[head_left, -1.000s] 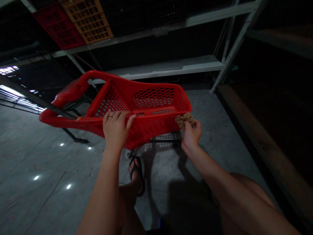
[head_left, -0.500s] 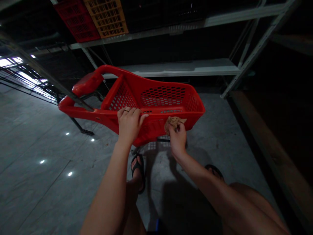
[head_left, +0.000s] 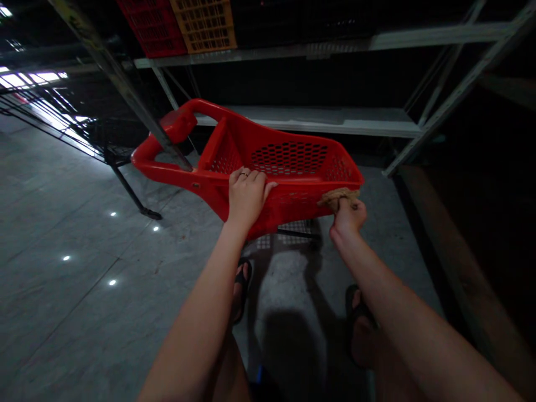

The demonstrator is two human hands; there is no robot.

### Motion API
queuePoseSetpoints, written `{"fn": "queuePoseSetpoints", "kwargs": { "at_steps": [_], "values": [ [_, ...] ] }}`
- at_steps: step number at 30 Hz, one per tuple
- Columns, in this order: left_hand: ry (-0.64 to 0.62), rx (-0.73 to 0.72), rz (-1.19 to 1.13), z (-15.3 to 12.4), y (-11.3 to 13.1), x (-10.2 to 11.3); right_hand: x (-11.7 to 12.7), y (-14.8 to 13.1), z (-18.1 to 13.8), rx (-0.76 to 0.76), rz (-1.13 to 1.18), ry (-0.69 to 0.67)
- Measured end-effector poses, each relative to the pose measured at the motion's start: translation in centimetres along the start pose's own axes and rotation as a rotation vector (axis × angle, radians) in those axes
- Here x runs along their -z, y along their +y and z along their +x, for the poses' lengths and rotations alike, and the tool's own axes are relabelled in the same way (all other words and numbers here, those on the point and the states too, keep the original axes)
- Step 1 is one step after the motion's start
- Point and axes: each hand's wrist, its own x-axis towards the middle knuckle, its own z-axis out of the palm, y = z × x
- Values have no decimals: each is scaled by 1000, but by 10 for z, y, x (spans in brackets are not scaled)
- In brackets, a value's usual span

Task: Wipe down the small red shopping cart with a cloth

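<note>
A red plastic shopping cart (head_left: 288,207) with perforated sides stands before me, its handle toward the left. My left hand (head_left: 248,195) is closed over the near rim, the fingers hooked inside the basket and the thumb lying along the edge. Near the cart's right end, my right hand (head_left: 349,215) grips a crumpled brown cloth (head_left: 338,195) against the outside of the near wall. Part of the cloth is hidden by my fingers.
Behind the cart is a metal shelf rack (head_left: 355,125) with a red crate (head_left: 154,25) and a yellow crate (head_left: 204,25) on its upper level. A black wire cart (head_left: 54,123) stands at left. A wooden beam (head_left: 464,268) runs along the right.
My right hand has slid the cloth rightward along the near wall to the cart's end. In the view, the cart and my left hand have shifted right and slightly up.
</note>
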Motion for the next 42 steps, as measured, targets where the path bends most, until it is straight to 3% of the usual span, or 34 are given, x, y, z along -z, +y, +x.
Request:
{"fn": "queuePoseSetpoints", "kwargs": {
  "at_steps": [4,8,12,16,18,20,22,26,29,32,37,42],
  "values": [
    [-12,-10,-10,10,22,-8,-13,13,-23,-128,-48,-300],
    [-11,-41,21,17,37,-14,-23,17,-32,-142,-11,-365],
    [-11,-44,9,21,45,-17,-18,0,8,-165,75,-222],
    [1,-71,-3,17,50,-15,1,-21,64,-62,132,8],
    [21,-76,1,12,51,-12,10,-27,74,-27,132,73],
    [41,-70,9,8,53,-10,17,-28,61,-19,124,95],
    [49,-66,13,4,56,-8,21,-26,27,-17,111,48],
    [35,-75,-13,1,61,-6,19,-20,-54,-58,67,-248],
    [35,-93,-25,-1,64,-6,17,-21,-78,-212,119,-384],
    [54,-139,-15,-3,66,-4,21,-27,-62,-262,218,-247],
    [60,-162,-31,-5,66,-3,34,-44,-13,-134,317,-279],
    [70,-157,-45,-5,65,-4,45,-56,35,-13,299,-80]
  ]
}}
